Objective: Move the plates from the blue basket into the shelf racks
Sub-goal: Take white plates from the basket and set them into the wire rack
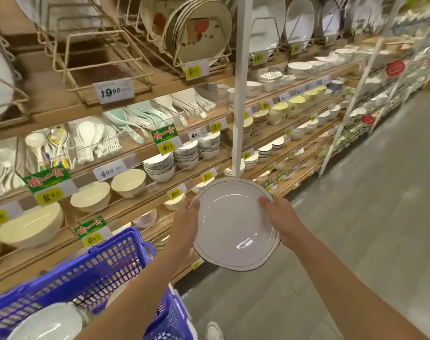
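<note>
1. You are mid-carry. Your left hand (184, 224) and right hand (280, 222) grip a white plate (233, 224) by opposite rims. It sits face up over the aisle floor, clear of the basket (106, 263) and well below the top shelf.
2. The next move is probably to raise the plate, tip it on edge and slot it between the wires of the open rack (98, 57), which looks vacant in front.
3. The basket holds at least one more plate (49, 322).
4. The full rack (199, 33) holds patterned plates on edge.
</note>
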### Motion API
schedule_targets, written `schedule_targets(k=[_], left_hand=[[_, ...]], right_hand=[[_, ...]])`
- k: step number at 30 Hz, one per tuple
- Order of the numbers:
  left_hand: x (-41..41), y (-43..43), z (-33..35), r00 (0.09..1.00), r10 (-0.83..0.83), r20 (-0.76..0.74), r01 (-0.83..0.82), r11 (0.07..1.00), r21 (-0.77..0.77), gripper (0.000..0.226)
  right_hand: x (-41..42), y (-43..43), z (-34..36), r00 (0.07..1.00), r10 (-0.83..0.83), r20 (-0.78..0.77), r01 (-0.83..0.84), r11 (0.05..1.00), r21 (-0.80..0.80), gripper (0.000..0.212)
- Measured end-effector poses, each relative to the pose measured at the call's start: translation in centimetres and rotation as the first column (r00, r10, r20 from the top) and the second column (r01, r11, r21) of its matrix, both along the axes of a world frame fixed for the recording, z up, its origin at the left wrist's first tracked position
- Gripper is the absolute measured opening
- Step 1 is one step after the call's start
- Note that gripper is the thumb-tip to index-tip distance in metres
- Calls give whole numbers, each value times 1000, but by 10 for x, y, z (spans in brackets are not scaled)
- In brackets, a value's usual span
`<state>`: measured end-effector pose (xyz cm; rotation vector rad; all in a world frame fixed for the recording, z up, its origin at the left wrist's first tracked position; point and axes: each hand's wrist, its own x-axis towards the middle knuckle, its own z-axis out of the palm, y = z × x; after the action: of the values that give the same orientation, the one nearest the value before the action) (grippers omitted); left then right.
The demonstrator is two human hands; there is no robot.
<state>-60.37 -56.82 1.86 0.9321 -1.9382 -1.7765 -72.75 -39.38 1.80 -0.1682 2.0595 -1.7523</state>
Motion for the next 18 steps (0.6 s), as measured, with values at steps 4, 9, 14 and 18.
schedule_targets(k=[4,9,14,18], left_hand=[[-25,-24,3,998,59,-18,-59,998,-9,19],[-56,-77,0,988,147,-43,-146,989,19,24],[-74,-131,3,943,305,-134,-305,952,21,25],[-71,-168,12,899,389,-202,-407,912,-55,26]], right_hand=[[-31,-29,10,999,49,-18,-49,999,24,22],[-71,-85,18,992,105,-69,-103,994,33,18],[-100,-157,28,974,210,-89,-206,977,55,20],[-109,-206,41,938,324,-123,-316,945,81,24]])
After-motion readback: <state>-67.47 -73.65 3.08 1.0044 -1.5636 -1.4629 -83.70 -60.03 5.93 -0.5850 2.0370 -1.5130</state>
